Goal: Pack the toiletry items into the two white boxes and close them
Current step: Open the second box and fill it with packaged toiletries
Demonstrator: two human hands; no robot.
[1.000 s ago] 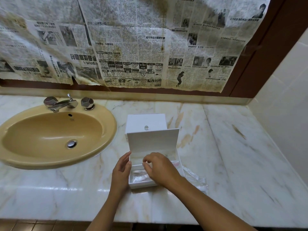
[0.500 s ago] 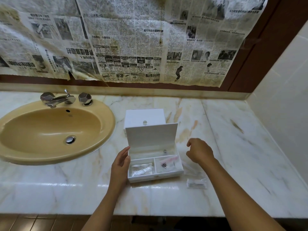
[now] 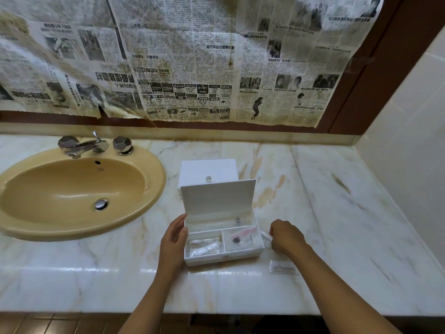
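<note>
The cream marble bench (image 3: 337,213) runs wall to wall, with the oval mustard-yellow sink (image 3: 149,189) set into its left end and a chrome tap with two faceted knobs (image 3: 94,144) at the sink's back edge. Yellowed newspaper sheets (image 3: 192,56) cover the wall above the bench's back edge.

Near the middle of the front edge stands the open white hinged box (image 3: 224,256), its lid upright. Its front left compartment holds a clear wrapped toiletry packet (image 3: 204,245); the front right one holds a clear sachet with a dark emblem and pink contents (image 3: 240,237). Just behind it, touching or nearly so, sits the second white box with a small round knob on its shut lid (image 3: 208,168).

My left hand (image 3: 173,239) rests with straight fingers against the open box's left wall, the grip relaxed. My right hand (image 3: 286,237) is just right of the box, fingers curled down onto a clear plastic packet (image 3: 266,236) lying on the bench; I cannot tell whether that grip has closed on it. A small pack of cotton swabs (image 3: 283,267) lies beside my right wrist, toward the front edge.
</note>
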